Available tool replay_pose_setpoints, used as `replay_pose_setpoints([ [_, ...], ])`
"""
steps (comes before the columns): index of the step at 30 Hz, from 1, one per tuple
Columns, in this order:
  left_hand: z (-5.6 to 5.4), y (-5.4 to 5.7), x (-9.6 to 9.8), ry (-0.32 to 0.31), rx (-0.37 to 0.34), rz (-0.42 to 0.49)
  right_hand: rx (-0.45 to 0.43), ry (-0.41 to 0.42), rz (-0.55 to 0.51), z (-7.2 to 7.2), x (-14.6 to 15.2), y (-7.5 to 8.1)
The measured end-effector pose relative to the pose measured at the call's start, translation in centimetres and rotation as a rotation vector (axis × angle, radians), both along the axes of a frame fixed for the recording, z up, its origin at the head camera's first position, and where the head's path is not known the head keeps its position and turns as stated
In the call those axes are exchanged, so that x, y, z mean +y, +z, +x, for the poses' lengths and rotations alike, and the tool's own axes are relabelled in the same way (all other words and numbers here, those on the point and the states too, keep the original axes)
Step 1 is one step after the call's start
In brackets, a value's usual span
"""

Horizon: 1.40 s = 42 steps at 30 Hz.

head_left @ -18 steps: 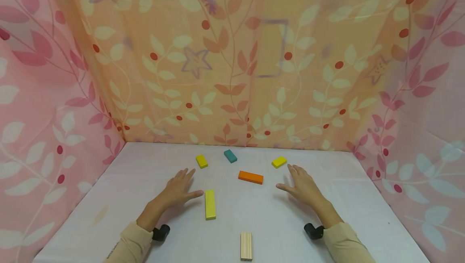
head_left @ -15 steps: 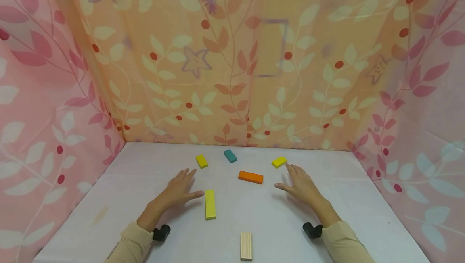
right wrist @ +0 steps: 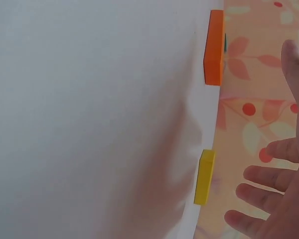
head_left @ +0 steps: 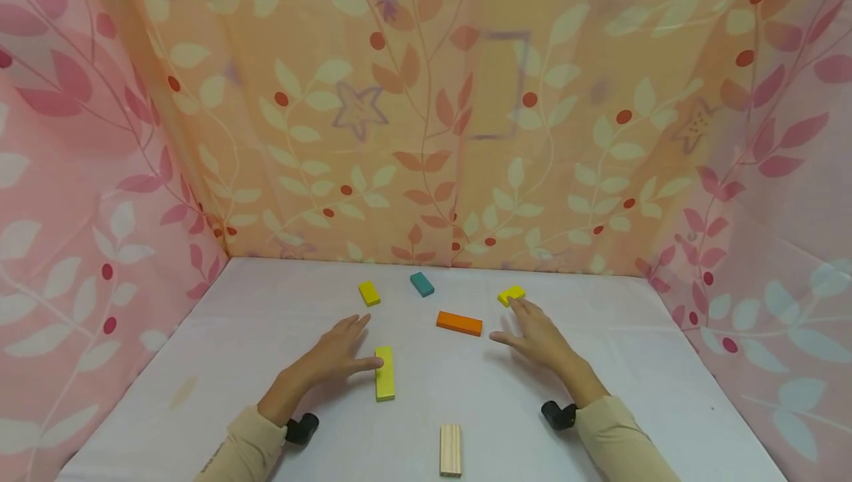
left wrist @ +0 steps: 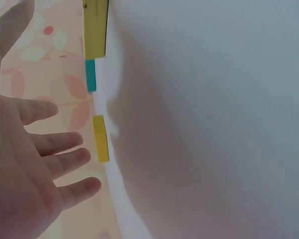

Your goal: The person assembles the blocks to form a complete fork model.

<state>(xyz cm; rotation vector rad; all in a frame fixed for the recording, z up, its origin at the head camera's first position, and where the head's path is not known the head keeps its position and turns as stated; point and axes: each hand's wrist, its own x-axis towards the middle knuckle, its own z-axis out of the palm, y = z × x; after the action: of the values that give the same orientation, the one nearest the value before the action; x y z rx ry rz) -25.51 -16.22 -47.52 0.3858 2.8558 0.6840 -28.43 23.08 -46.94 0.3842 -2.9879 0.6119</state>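
My left hand (head_left: 336, 352) hovers over the table with its fingers spread and holds nothing. In the head view its thumb overlaps a long yellow block (head_left: 384, 382); in the left wrist view the palm is apart from the blocks. My right hand (head_left: 538, 335), fingers also spread, hangs between an orange block (head_left: 459, 323) and a short yellow block (head_left: 511, 295), whose near edge its fingertips partly cover in the head view. A second short yellow block (head_left: 369, 293) lies beyond the left fingertips. A teal block (head_left: 422, 284) lies at the back middle.
A plain wooden block (head_left: 450, 450), seemingly made of grooved strips, lies at the front middle. The white tabletop (head_left: 426, 371) is bounded by a patterned orange cloth (head_left: 426, 171) behind and pink cloths at both sides.
Both hands have moved inward, the left one to the right and the right one to the left. The blocks have stayed in place on the table.
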Motion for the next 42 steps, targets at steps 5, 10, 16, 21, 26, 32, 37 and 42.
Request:
replay_pose_setpoints([
  [5, 0.1, 0.0, 0.5, -0.004, -0.019, 0.016, -0.016, 0.038, -0.033, -0.5, -0.7, -0.2],
  [10, 0.1, -0.2, 0.9, -0.027, -0.018, 0.026, -0.055, 0.045, -0.059, -0.9, -1.4, -0.3],
  [16, 0.2, -0.5, 1.3, -0.050, -0.022, 0.037, -0.072, 0.065, -0.080, -1.4, -2.3, -0.6],
  [21, 0.3, -0.3, 1.6, -0.059, -0.040, 0.040, -0.084, 0.086, -0.100, -1.7, -3.2, -0.5],
  [26, 0.5, 0.0, 1.9, -0.071, -0.072, 0.049, -0.091, 0.103, -0.099, -2.0, -4.2, -0.5],
  [32, 0.9, 0.2, 2.2, -0.090, -0.111, 0.044, -0.120, 0.124, -0.077, -2.4, -5.2, -0.6],
  [37, 1.1, 0.3, 2.5, -0.129, -0.110, 0.031, -0.152, 0.138, -0.098, -2.5, -6.0, -0.5],
  [42, 1.2, 0.2, 2.6, -0.165, -0.089, 0.011, -0.178, 0.143, -0.088, -2.8, -6.5, -0.6],
])
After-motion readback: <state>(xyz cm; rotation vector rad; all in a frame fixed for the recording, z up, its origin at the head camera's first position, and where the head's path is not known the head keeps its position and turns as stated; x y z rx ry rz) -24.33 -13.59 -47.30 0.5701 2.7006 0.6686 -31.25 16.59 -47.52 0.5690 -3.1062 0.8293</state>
